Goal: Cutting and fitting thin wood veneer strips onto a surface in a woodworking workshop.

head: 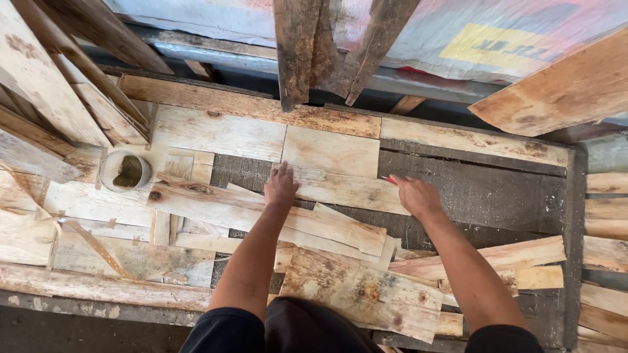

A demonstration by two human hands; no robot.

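Note:
My left hand (pixel 280 187) lies flat, fingers spread, on a pale wood veneer sheet (pixel 340 189) on the work surface. My right hand (pixel 415 195) rests at that sheet's right edge, closed around a small red object (pixel 390 179), perhaps a pencil or marker, whose tip shows at my fingers. Several thin, ragged veneer pieces (pixel 327 229) overlap beneath and in front of my hands. A larger stained sheet (pixel 363 291) lies nearest my body.
A small round container (pixel 125 171) with brownish-green paste stands at the left. Dark boards (pixel 297 49) lean at the top centre and planks (pixel 46 85) at the left. A dark base panel (pixel 484 189) shows at the right, with stacked veneer strips (pixel 605 216) beyond.

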